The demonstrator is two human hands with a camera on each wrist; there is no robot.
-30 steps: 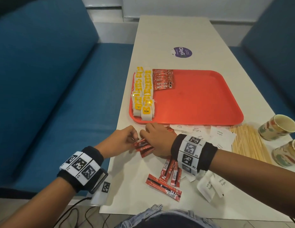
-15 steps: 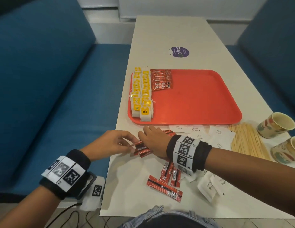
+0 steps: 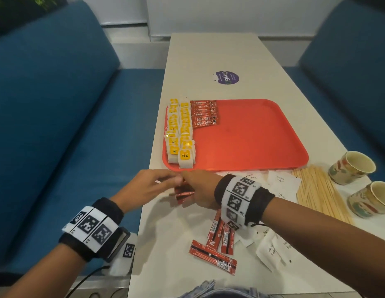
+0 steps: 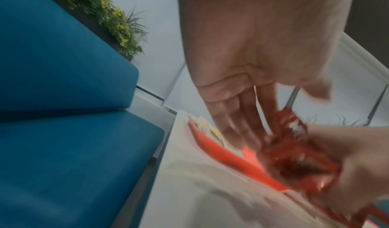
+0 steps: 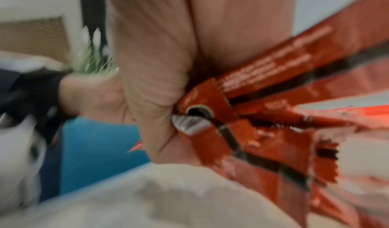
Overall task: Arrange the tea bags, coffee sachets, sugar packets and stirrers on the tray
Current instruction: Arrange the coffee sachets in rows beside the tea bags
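From the head view, the red tray (image 3: 251, 138) sits on the white bench (image 3: 219, 52), with 2 columns of tea bags (image 3: 179, 134) along its left side and a short row of coffee sachets (image 3: 205, 114) beside them. The right hand (image 3: 201, 190) grips a small bundle of sachets (image 3: 183, 191) just in front of the tray's near rim, and the left hand (image 3: 150, 186) reaches to the bundle with fingers extended. More loose sachets (image 3: 213, 248), sugar packets (image 3: 283, 183) and a spread of wooden stirrers (image 3: 318, 190) lie on the bench, off the tray, with 2 paper cups (image 3: 351, 167) at the right.

The left wrist view is blurred; the left hand's fingers (image 4: 238, 115) are straight and touch the red bundle (image 4: 294, 156), with the tray edge (image 4: 221, 151) just beyond.

In the right wrist view, curled fingers (image 5: 151, 102) clamp several sachets (image 5: 273, 98) fanned out unevenly.

The step in hand looks to be squaring up gathered coffee sachets. The next move probably calls for aligning their ends, then laying them beside the sachets on the tray without disturbing the tea bags.
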